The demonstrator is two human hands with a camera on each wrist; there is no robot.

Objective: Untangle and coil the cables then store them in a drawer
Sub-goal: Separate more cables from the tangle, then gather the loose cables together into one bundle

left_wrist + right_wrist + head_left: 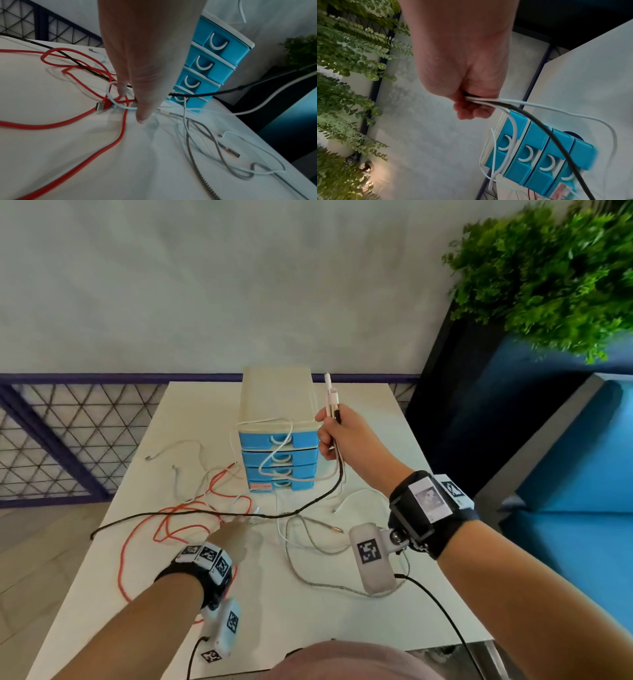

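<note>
My right hand [330,436] is raised beside the blue drawer unit [277,446] and grips a bundle of cable ends [331,398], white ones and a black one, plugs pointing up. In the right wrist view the fist [467,102] closes round these cables [505,104], which hang across the drawers [539,155]. The black cable [205,513] runs down over the table to the left. My left hand [236,534] reaches into the tangle with straight fingers [122,93], one inside a loop of white cable [109,97] that crosses the red cable [68,121]. All drawers are closed.
A grey braided cable [308,542] and thin white cables lie on the white table [308,618] to the right of the tangle. A mesh railing [51,440] stands left, a plant [548,275] and a blue seat [582,474] right.
</note>
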